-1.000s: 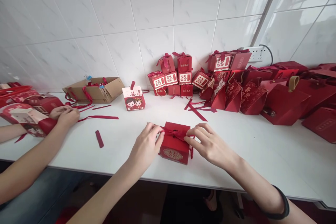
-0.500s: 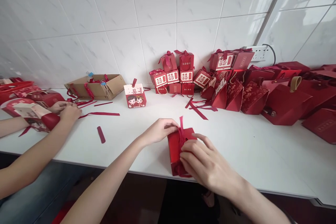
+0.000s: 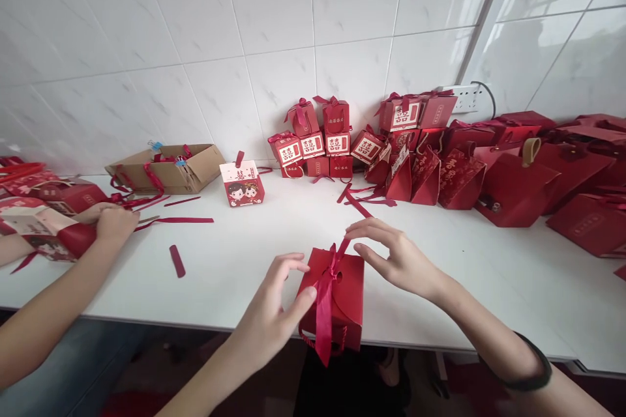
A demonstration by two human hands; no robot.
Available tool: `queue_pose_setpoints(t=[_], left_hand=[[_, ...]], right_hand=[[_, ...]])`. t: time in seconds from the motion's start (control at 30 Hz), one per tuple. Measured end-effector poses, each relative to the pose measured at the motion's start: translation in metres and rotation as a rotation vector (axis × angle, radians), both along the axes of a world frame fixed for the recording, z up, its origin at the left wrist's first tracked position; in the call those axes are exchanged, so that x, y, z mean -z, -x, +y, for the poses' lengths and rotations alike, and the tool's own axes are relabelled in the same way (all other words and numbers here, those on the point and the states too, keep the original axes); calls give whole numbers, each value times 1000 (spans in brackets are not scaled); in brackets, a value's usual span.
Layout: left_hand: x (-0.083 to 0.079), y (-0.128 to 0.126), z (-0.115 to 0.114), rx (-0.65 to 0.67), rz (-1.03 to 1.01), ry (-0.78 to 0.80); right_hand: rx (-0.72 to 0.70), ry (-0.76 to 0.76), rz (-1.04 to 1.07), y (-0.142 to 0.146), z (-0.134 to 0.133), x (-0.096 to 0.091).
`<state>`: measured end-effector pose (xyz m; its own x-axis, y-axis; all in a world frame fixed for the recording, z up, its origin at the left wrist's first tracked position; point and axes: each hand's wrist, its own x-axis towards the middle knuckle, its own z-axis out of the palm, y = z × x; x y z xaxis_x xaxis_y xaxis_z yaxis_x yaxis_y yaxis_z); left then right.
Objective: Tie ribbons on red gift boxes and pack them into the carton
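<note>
A red gift box (image 3: 348, 300) stands near the front edge of the white table, with a ribbon (image 3: 324, 319) knotted through the hole in its top. One ribbon tail hangs down the front face; the other slants up to the right. My left hand (image 3: 278, 303) is at the box's left side, thumb and fingers apart, the thumb tip close to the hanging tail. Above the box's right back corner is my right hand (image 3: 398, 260), its fingertips at the raised tail and its thumb apart from them. A twisted red cord shows low on the box front.
A co-worker's hands (image 3: 112, 225) work at the left beside red boxes. Behind stand a cardboard tray (image 3: 169, 169) with ribbons, a box printed with cartoon figures (image 3: 243, 186), stacked red boxes (image 3: 317, 143) and larger ones (image 3: 516, 186) at right. Loose ribbon pieces (image 3: 177, 261) lie about.
The box has turned and its front now faces me, with a ribbon tail hanging down it. My right hand has moved from the front to the back right; my left hand has come nearer.
</note>
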<state>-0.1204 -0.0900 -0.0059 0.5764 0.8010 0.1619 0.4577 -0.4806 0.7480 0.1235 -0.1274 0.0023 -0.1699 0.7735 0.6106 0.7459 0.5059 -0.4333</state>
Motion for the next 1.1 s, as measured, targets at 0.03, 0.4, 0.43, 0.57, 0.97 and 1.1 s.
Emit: queue_pose_setpoints(t=[0.03, 0.4, 0.43, 0.57, 0.97, 1.1], left_hand=[[2, -2, -5, -2, 5, 26], [-8, -20, 11, 209, 115, 133], [-12, -21, 19, 284, 140, 149], [-31, -28, 50, 495, 217, 115], [-26, -23, 33, 419, 146, 102], [-24, -23, 34, 429, 142, 2]], right_hand=[[-27, 28, 6, 1, 4, 1], [-72, 300, 85, 13, 6, -4], [-36, 296, 74, 13, 3, -5], [47, 403, 67, 8, -11, -12], [2, 770, 319, 5, 1, -11], [-57, 824, 376, 7, 17, -4]])
